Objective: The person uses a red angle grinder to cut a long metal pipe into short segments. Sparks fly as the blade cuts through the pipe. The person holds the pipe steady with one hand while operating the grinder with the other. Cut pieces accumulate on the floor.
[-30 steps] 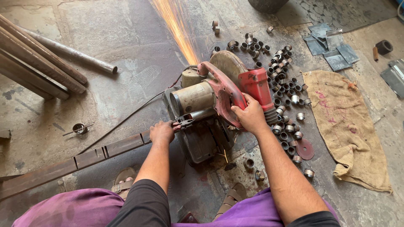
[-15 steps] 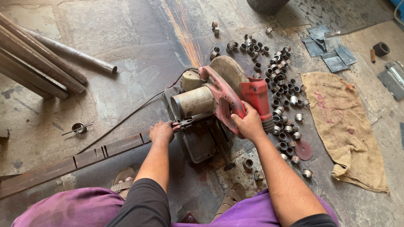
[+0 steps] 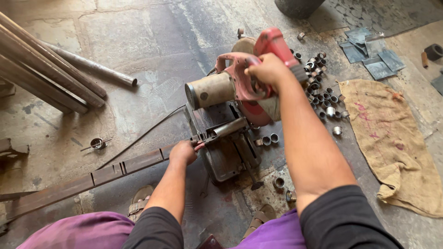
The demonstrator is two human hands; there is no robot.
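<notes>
Raised since the earlier frames, the red chop saw (image 3: 240, 87) stood with its head tilted up and away from the base, and the sparks seen a second ago had stopped. The right hand (image 3: 267, 70) was clenched around the saw's red handle, far of centre in the scene. The cylindrical motor housing (image 3: 211, 90) pointed left, and the blade guard sat behind the hand, largely hidden.

The left hand (image 3: 183, 152) was closed around the end of the long steel bar (image 3: 87, 177), just left of the saw base (image 3: 226, 152). This bar ran from the near left of the floor up to the vise, where a short tube section (image 3: 228, 128) lay clamped across the base.

Cut metal rings (image 3: 323, 92) lay scattered on the floor right of the saw, with a few more (image 3: 267, 139) just beside the base. A burlap sack (image 3: 392, 138) lay flat farther right. Several long pipes (image 3: 50, 74) rested at the far left. A power cable (image 3: 143, 136) ran left from the saw across the concrete floor (image 3: 152, 37). Flat grey metal plates (image 3: 369, 55) lay at the far right. The person's sandalled feet (image 3: 140, 203) sat near the base, under purple trousers (image 3: 74, 230).
</notes>
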